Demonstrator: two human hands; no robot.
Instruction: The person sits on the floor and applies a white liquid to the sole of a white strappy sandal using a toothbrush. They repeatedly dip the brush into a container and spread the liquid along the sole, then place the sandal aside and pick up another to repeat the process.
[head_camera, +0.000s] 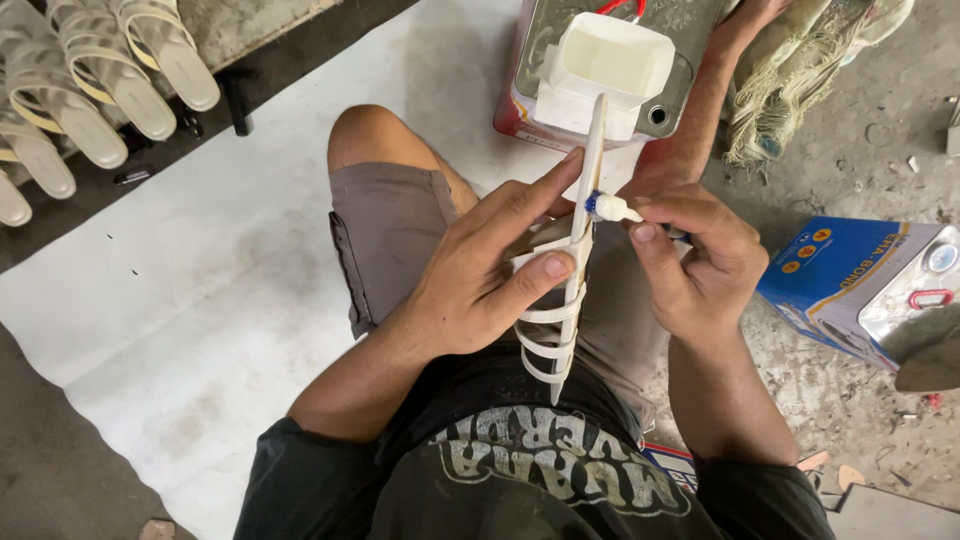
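White floor sheet (200, 300); both hands (480, 270) brush (612, 208) a sandal's (580, 250) edge.

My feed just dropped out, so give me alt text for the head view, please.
Seen from above, a seated person's left hand holds a cream strappy sandal edge-up over the lap, while the right hand presses a small white-tipped brush against its sole. A red tin with a white container on top stands ahead, more sandals upper left, a blue tin at right.

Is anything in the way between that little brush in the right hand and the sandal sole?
Nothing visible. The brush in the right hand has its tip right against the edge of the sandal sole, which the left hand holds upright; its fingers sit beside that spot.
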